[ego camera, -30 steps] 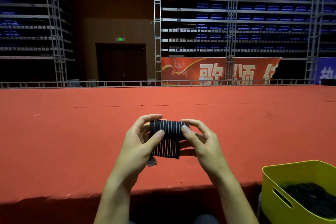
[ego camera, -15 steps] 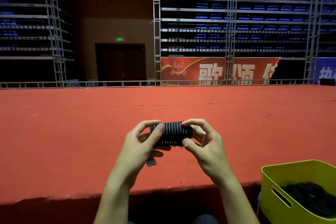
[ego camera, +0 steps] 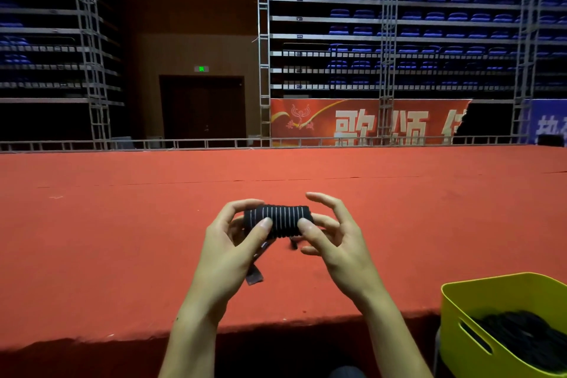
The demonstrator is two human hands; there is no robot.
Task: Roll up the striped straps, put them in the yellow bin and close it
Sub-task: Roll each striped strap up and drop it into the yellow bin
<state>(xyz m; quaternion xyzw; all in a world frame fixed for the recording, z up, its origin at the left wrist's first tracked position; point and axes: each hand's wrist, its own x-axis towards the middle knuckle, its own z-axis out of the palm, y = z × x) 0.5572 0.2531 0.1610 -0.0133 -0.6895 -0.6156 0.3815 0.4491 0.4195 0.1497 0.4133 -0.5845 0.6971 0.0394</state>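
Note:
A black strap with thin white stripes (ego camera: 280,219) is wound into a tight roll and held level above the red stage. My left hand (ego camera: 236,242) grips its left end, thumb in front and fingers curled behind. My right hand (ego camera: 331,236) pinches the right end with thumb and lower fingers, while the index finger lifts off above. A short loose tail with a dark tab (ego camera: 254,276) hangs down below my left palm. The yellow bin (ego camera: 460,304) stands open at the lower right, below the stage edge, with dark straps (ego camera: 527,337) piled inside. No lid is visible.
The red carpeted stage (ego camera: 122,239) stretches ahead to a metal rail (ego camera: 184,143). Its front edge (ego camera: 92,337) runs just before my forearms. Truss towers, blue seating tiers and a red banner (ego camera: 362,123) stand far behind.
The hanging stretch of strap has been wound onto the roll, leaving only a short tail. My right index finger has lifted off the roll.

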